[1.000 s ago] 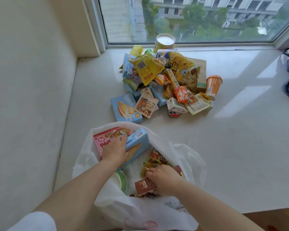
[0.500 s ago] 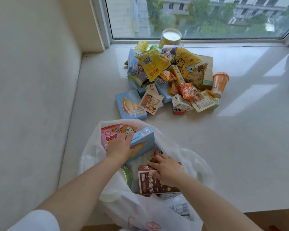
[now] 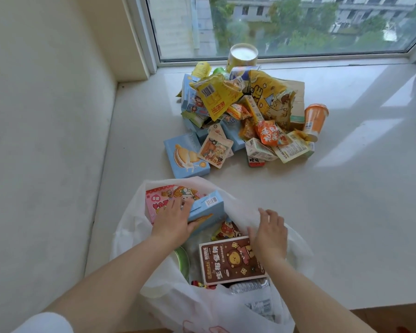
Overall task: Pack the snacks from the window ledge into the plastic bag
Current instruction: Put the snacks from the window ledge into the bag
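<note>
1. Head view, hands: left hand (image 3: 172, 223) flat on the light-blue box (image 3: 205, 212) inside the white plastic bag (image 3: 226, 306); fingers spread, thumb under the box's near edge, pressing rather than gripping; right hand (image 3: 269, 233) open, fingers splayed, empty, resting at the right edge of the brown bear box (image 3: 231, 260) and against the bag's far flap.
2. Head view, bag contents: pink box (image 3: 159, 203) at 11 o'clock of the blue one, touching it; brown box lies flat at centre, a cartoon sachet (image 3: 226, 230) just above it; bag mouth open, sitting at 6 o'clock on the window ledge (image 3: 346, 212).
3. Head view, task things: snack pile (image 3: 245, 116) still on the ledge at 12 o'clock of the bag, apart from it; blue cream-puff box (image 3: 185, 156) nearest, orange cup (image 3: 315, 118) at 3 o'clock of the pile, yellow tub (image 3: 244, 56) at the window frame (image 3: 151, 58).
4. Step, judged: settling boxes flat so more fits; push the blue box down beside the pink one, keep the rim held open with the right hand; packing looks well short of half done.
5. Edges and room: side wall (image 3: 46, 140) close at 9 o'clock, cramped; bag's near side hangs over the ledge front edge, could sag or tip as weight grows; bare ledge at 3 o'clock gives free room.
</note>
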Demonstrator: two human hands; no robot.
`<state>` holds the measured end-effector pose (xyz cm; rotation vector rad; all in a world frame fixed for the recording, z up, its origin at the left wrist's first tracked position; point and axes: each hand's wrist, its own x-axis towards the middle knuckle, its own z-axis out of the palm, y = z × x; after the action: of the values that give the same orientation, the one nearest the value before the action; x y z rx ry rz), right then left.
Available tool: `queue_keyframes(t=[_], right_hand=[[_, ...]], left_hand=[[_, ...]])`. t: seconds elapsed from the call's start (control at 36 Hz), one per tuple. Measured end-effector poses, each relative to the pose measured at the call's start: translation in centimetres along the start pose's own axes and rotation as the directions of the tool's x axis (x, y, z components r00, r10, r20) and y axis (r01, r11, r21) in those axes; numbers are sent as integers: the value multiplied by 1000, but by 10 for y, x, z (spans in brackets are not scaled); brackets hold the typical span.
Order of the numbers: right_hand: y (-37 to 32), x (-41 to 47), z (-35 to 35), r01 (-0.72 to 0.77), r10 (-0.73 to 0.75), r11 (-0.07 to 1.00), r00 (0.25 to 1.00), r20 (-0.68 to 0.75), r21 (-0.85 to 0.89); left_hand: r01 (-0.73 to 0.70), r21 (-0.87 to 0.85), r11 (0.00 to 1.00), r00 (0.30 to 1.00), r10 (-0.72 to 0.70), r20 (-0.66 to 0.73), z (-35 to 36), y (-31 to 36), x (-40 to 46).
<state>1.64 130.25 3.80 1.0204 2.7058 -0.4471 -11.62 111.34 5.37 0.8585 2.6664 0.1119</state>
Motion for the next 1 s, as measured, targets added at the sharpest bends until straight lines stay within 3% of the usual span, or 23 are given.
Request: queue_keyframes(t=[0.11,0.22,0.36,0.47,0.61,0.78,1.0], right_hand=[[15,22,-4,-267,257,963,950,179,38],[22,33,-8,-325,290,944,903,316,62],[30,34,-30,-279,265,923,960,88,267],[37,29,-46,-199,228,925,972,-52,325],[40,22,-52,-127,177,947,973,-147,295],[39,23,-61,-67,144,952,959,-245,299],[36,40,-79,-67,205,909,932,-299,412]], left_hand=[[-39,13,999,999,39,-29,-7,9,7],[-30,7,1000,998,29,59,-11,26,15],[-58,-35,998,988,62,144,-12,37,18],[-233,12,972,970,232,77,-20,56,17],[-332,-11,943,943,332,7,-22,74,24],[-167,43,985,980,161,121,-17,81,48],[-222,106,969,956,196,216,-17,73,53]])
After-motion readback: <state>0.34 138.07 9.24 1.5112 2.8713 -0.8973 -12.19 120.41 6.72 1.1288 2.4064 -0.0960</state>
